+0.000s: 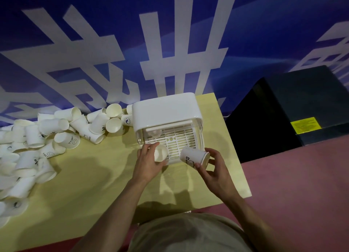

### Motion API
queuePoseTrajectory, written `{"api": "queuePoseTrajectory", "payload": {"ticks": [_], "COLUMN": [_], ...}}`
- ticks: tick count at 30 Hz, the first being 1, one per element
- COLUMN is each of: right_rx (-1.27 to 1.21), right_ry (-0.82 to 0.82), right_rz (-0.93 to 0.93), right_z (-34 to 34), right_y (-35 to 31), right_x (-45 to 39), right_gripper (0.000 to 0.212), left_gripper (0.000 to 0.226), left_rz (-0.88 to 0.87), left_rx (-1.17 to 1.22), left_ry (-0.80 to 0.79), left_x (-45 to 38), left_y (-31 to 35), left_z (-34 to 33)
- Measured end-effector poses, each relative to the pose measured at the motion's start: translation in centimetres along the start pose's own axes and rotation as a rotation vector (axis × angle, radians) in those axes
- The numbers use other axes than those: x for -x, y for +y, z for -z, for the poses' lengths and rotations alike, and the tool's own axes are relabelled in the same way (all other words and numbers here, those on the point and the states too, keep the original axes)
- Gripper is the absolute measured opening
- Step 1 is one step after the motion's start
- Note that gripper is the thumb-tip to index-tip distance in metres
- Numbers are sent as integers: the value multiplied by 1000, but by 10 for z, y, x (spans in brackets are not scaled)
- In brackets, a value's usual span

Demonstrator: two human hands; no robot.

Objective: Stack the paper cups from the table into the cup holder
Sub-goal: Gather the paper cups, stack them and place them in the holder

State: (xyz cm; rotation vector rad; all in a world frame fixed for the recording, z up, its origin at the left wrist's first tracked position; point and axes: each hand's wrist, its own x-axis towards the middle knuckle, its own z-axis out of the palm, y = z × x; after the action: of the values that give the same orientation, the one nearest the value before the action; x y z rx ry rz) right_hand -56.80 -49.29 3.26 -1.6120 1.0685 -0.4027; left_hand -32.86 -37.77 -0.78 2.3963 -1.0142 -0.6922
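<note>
The person's right hand (pixel 211 168) has its fingers curled round a tilted paper cup (pixel 194 156) printed with black letters that begin "Be" above a small drawing, and the left hand (pixel 149 162) wraps its fingers round a second cup (pixel 160 153) whose open mouth faces the camera; both cups sit at the front edge of the white cup holder (pixel 166 108) on the yellow bench (pixel 94 176). To the left a heap of loose cups (pixel 47 136), too many to count, sprawls along the bench, one reading "HELLO" with a smiley. A black box (pixel 294 108) on the right carries a yellow label (pixel 305 125) too small to read.
</note>
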Motion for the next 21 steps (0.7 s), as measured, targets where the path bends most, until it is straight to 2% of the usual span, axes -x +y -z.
{"api": "queuePoseTrajectory", "payload": {"ticks": [5, 8, 13, 16, 21], "right_rx": [56, 115, 234, 282, 407], "right_ry": [-27, -76, -168, -205, -265], "right_rz": [68, 162, 294, 364, 506], "right_z": [0, -5, -24, -39, -66], "right_y": [4, 0, -14, -29, -41], "right_x": [-8, -17, -41, -53, -65], "right_gripper": [68, 66, 70, 74, 68], "left_gripper": [83, 87, 93, 89, 81], "left_rz": [118, 129, 129, 121, 96], "left_rx": [-34, -4, 63, 100, 163], "left_ry": [-65, -98, -51, -21, 17], "left_x": [-3, -4, 4, 16, 41], "left_y": [-3, -6, -10, -13, -28], "left_z": [-3, -4, -4, 2, 16]}}
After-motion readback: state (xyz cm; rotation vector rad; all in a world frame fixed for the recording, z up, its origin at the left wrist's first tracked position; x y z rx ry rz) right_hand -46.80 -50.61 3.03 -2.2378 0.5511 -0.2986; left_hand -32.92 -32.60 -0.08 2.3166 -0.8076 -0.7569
